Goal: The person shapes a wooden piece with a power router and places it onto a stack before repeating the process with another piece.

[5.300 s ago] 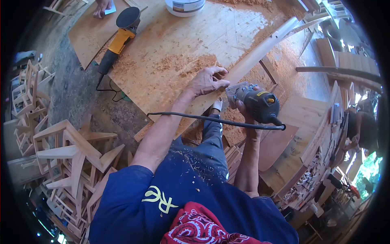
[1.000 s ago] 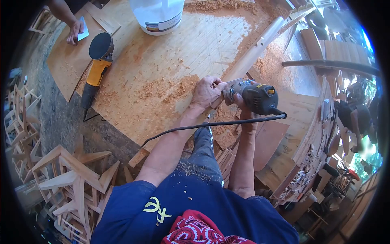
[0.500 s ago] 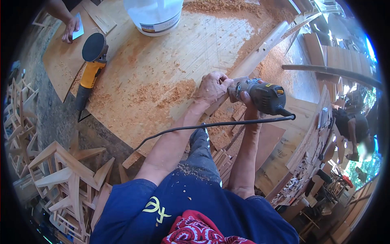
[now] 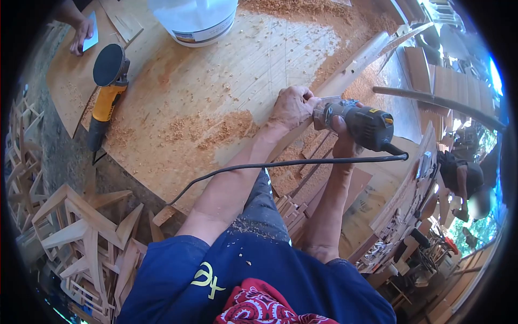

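Note:
My right hand (image 4: 345, 129) is wrapped round a dark trim router (image 4: 369, 127), which lies tilted with its base to the left. A clear plate (image 4: 330, 99) shows at the router's base end. My left hand (image 4: 293, 108) is closed, thumb and fingers pinched at that base; the fingertips are partly hidden. Under both hands runs a long, pale wooden piece (image 4: 353, 63), slanting from upper right to lower left. The router's black cord (image 4: 259, 164) crosses over my left forearm.
A yellow-and-black angle grinder (image 4: 108, 100) lies disc up at left. Behind stands a white bucket (image 4: 197, 21). Sawdust (image 4: 221, 129) covers parts of the plywood top. Another person's hand (image 4: 82, 36) holds a light-blue sheet at upper left. Wooden frames (image 4: 81, 232) are piled lower left.
My hands and the router have shifted slightly to the right along with the wooden piece's edge. The grinder and bucket appear farther left in view. Both grips look the same.

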`<state>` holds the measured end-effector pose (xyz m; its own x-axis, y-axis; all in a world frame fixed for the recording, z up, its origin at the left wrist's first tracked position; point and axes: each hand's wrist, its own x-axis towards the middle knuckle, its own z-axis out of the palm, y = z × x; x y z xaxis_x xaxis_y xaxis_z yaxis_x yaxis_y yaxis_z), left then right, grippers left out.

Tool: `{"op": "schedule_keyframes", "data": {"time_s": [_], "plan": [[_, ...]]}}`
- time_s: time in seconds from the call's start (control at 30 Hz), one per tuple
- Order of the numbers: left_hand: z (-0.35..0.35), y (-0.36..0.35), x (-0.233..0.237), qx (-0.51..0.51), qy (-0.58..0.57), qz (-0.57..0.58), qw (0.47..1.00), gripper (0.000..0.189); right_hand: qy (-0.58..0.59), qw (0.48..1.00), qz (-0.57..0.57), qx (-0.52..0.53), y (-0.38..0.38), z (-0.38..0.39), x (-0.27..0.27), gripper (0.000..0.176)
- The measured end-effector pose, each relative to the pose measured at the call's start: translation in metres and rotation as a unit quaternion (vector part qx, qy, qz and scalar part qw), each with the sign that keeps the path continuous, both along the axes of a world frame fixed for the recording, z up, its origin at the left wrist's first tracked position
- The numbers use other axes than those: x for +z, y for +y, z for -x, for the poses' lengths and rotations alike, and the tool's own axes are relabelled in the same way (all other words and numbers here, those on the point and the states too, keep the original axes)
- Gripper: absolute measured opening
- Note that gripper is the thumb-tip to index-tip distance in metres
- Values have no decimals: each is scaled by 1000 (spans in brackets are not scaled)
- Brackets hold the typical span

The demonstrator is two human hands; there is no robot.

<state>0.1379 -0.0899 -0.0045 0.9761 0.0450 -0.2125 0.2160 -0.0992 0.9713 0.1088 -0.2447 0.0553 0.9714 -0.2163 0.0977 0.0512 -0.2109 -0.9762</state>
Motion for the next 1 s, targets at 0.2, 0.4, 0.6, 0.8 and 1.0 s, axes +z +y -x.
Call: {"op": "schedule_keyframes", "data": {"time_s": [0.2,0.4,0.6,0.8,1.0], "plan": [[-18,-11,-6,-2,0,20,1000,24,-23,1000,12,12,-22,-23,-17,71],[-34,-20,-10,3,-2,23,1000,24,-9,999,32,23,-24,-35,-6,65],[-50,-26,-7,-5,17,36,999,25,-17,999,21,26,-31,-49,-6,62],[-67,-31,-8,-15,8,50,999,24,-36,999,-16,32,-45,-67,-12,62],[-83,-39,-11,-18,7,43,999,23,29,999,-43,-5,-34,-78,-2,60]]}}
